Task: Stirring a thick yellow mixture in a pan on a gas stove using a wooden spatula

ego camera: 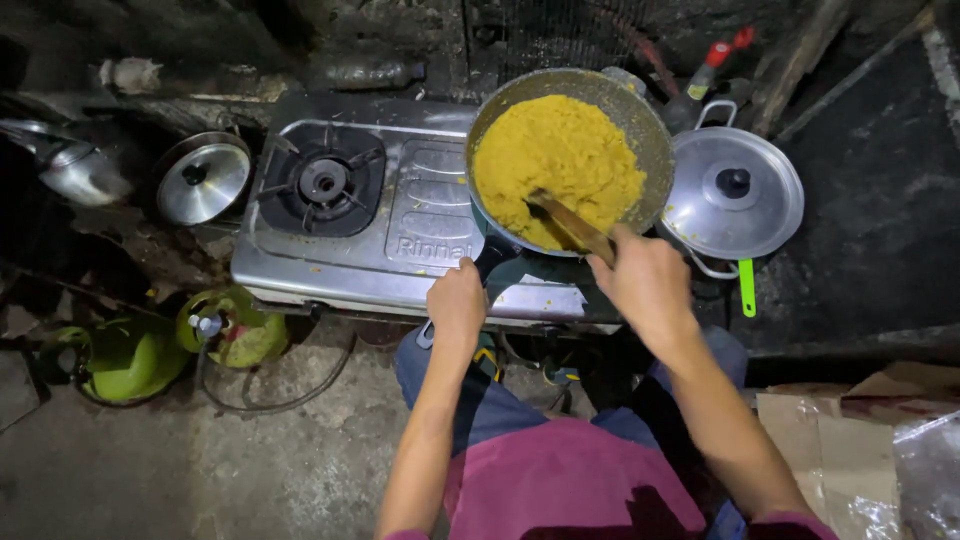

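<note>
A round pan [652, 128] full of yellow mash [556, 160] sits on the right burner of a steel two-burner stove [420, 205]. My right hand [645, 282] grips a wooden spatula [572, 225] whose blade is dug into the mash at the pan's near side. My left hand [456, 305] is closed around the pan's dark handle [490, 262] at the stove's front edge.
The left burner [322, 183] is bare. A pot with a steel lid [733, 193] stands right of the pan, a green utensil handle [746, 288] beside it. Another lid [202, 180] lies left of the stove. Two green gas cylinders [235, 325] stand on the floor; cardboard [850, 440] lies at right.
</note>
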